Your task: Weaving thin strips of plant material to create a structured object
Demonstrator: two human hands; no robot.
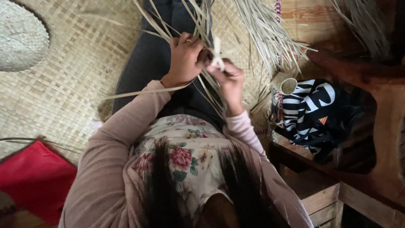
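Note:
I look straight down over my floral top and pink sleeves at my lap. My left hand [184,59] is closed around a bundle of pale dried leaf strips [198,21] that fan out away from me. My right hand [230,80] pinches the same strips just below a small folded, knotted part [217,55] where the two hands meet. Loose strip ends trail down over my dark trousers [147,55] and across my left wrist.
A woven straw mat [71,71] covers the floor. A round woven piece [21,38] lies at top left, a red cloth [33,179] at bottom left. More loose strips [270,38] lie at top right beside a black-and-white striped bag [312,109] and wooden boards [325,198].

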